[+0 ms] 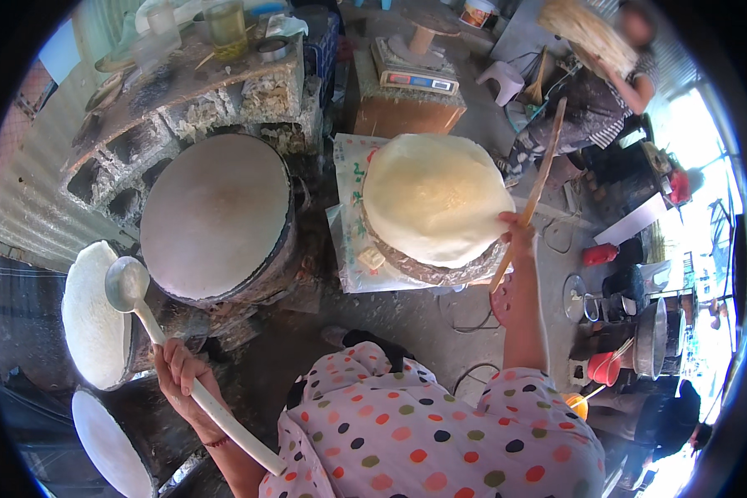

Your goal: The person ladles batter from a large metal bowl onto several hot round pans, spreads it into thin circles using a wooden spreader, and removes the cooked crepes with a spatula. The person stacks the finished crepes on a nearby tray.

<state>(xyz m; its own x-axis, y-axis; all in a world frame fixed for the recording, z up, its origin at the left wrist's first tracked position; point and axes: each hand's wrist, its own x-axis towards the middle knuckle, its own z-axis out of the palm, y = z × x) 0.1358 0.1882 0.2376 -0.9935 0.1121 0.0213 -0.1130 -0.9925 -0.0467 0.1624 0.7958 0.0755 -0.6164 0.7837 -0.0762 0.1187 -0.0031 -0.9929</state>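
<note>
Thin, round, cream-coloured sheet point(436, 195), lying over a round brownish base point(402, 264), just right of our landmark, the big round pale-topped griddle point(216, 216). We judge it light, limp, easily torn; best taken by its rim, supported broadly underneath. Right hand point(519, 235), right of the griddle: fingers round a long flat wooden stick point(545, 162), tips at the sheet's edge; whether they pinch it, we cannot tell. Left hand point(183, 378), below the griddle: fingers wrapped round a long-handled pale ladle point(148, 322), probably stiff, bowl-heavy.
</note>
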